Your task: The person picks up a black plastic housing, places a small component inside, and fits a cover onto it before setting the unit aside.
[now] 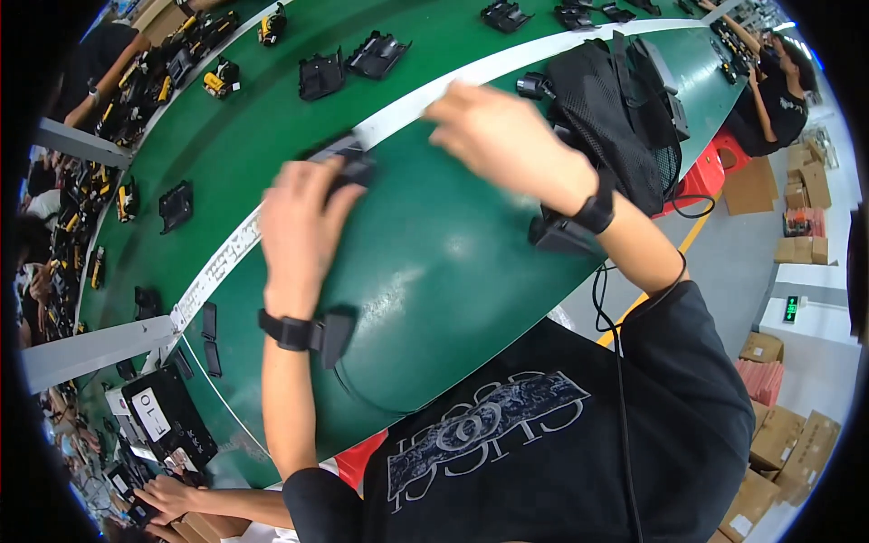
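My left hand (299, 217) is closed on a black plastic part (355, 170), its fingers and thumb around the near end. That part lies over the white strip along the green table's inner edge. My right hand (507, 136) is raised over the table to the right, next to a black mesh bag (602, 109). Its fingers look curled but are smeared by motion, and nothing shows clearly in them. Both wrists wear black bands; a black box (335, 337) sits beside the left one, and another black box (559, 233) hangs below the right.
Black plastic housings (377, 54) and yellow-and-black parts (221, 80) lie on the green surface beyond the white strip (489, 68). A cable (619, 380) runs down my right side. At lower left a co-worker's hand (167, 498) is near black boxes (167, 416). Cartons (783, 434) stand at right.
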A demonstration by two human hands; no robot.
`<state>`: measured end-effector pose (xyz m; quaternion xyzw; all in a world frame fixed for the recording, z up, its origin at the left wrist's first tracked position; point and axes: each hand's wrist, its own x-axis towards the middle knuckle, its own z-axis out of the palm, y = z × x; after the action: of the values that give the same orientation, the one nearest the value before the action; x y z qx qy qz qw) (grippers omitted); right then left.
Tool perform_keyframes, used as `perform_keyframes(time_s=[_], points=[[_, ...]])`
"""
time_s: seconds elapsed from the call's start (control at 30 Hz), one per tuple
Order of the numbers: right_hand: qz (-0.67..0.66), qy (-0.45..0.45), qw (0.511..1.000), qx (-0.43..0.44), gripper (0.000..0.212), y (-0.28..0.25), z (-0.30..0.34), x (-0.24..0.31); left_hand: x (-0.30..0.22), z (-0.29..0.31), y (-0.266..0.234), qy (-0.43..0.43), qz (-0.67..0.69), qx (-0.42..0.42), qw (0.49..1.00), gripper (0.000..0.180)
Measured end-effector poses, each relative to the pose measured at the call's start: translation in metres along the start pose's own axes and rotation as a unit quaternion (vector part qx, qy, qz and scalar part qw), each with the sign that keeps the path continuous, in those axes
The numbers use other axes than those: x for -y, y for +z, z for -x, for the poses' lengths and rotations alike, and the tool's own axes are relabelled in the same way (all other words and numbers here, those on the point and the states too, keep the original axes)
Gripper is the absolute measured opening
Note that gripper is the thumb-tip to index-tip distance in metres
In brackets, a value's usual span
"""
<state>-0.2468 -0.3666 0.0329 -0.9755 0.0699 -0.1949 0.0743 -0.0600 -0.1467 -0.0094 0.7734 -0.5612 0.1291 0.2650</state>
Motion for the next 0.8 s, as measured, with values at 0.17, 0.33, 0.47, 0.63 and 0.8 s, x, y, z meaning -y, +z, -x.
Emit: perform_keyframes(time_s=[0.17, 0.33, 0.47, 0.63, 0.8], points=[[0.155, 0.084, 0.982, -0.067, 0.028, -0.006, 0.018, -0.1, 0.099, -0.015, -0.005, -0.143, -0.147, -0.045, 0.978, 0.037], [0.179, 0.122, 0.976, 0.0, 0.018, -0.004, 0.025, -0.12, 0.073, -0.058, 0.013, -0.102, -0.28, -0.095, 0.95, 0.039], [0.154, 0.118, 0.981, 0.007, 0.011, -0.008, 0.031, -0.115, 0.026, -0.107, 0.04, -0.102, -0.157, -0.032, 0.982, 0.031], [0.077, 0.148, 0.986, 0.017, 0.012, -0.023, 0.026, -0.09, 0.042, -0.139, 0.057, -0.171, -0.155, 0.037, 0.972, 0.018], [-0.108, 0.068, 0.991, 0.028, 0.018, -0.044, 0.028, -0.046, 0.033, -0.104, 0.04, -0.106, -0.126, 0.026, 0.986, 0.013]])
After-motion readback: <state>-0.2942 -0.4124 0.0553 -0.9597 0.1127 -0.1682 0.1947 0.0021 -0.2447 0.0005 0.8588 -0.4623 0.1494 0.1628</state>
